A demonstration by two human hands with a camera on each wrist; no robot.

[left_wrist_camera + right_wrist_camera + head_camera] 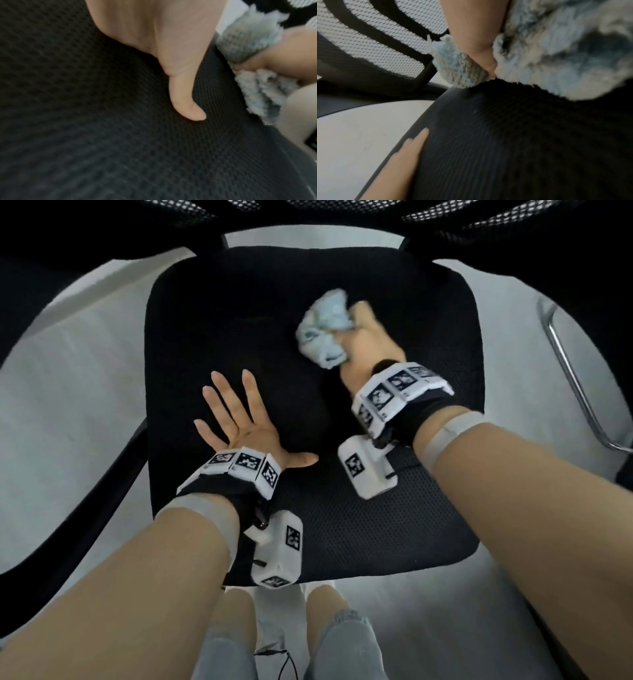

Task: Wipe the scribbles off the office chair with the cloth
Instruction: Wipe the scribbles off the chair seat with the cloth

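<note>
Knees and pale trouser legs at bottom centre of the head view, close to the front edge of the seat (359,529). Seat is black mesh fabric, slightly domed; it fills the middle of the frame.

Left hand (236,419), lower-left of centre: palm flat on the seat, fingers straight and spread, thumb out to the side, holding nothing. Judged to be steadying the office chair.

Right hand (368,344), upper right of centre: fingers curled round a bunched pale blue-grey cloth (323,328), wad pressed onto the seat. Right wrist view shows the thumb buried in the fleecy folds, cloth touching the mesh.

Scribbles: none discernible on the black fabric in any view; progress cannot be judged.

Handling estimate: cloth is soft, light, limp; holds best gathered into a wad in the fist, as now. Mesh looks yielding and textured, so firm pressure is likely needed.

Mesh backrest (191,207) along the top edge; metal tube (568,371) at far right.
</note>
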